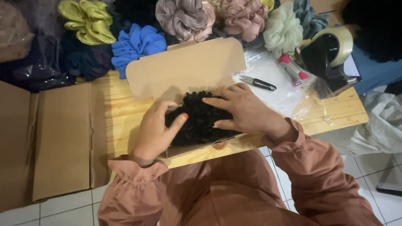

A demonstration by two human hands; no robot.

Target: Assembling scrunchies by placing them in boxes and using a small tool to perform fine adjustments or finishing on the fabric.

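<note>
Both hands press on a black ruffled scrunchie pile [200, 119] inside an open cardboard box [184, 71] on the wooden surface [121, 113]. Left hand [155, 132] rests at the pile's left end and right hand [247, 111] on its right, fingers [215, 101] spread flat, pinching nothing. Its long axis runs left to right along the box, whose lid stands open away from the person.

Small open cardboard mailer box [184, 69] set on wooden table, tan, lid flap raised at back, black ruffled fabric seen inside; flattened brown cardboard sheets [58, 138] laid at left edge of table, partly overhanging floor; clear plastic bags [272, 69] spread right of box, crinkled, transparent; more dark-filled plastic wrap [37, 71] seen at far left; no labels, signs or screens visible
</note>
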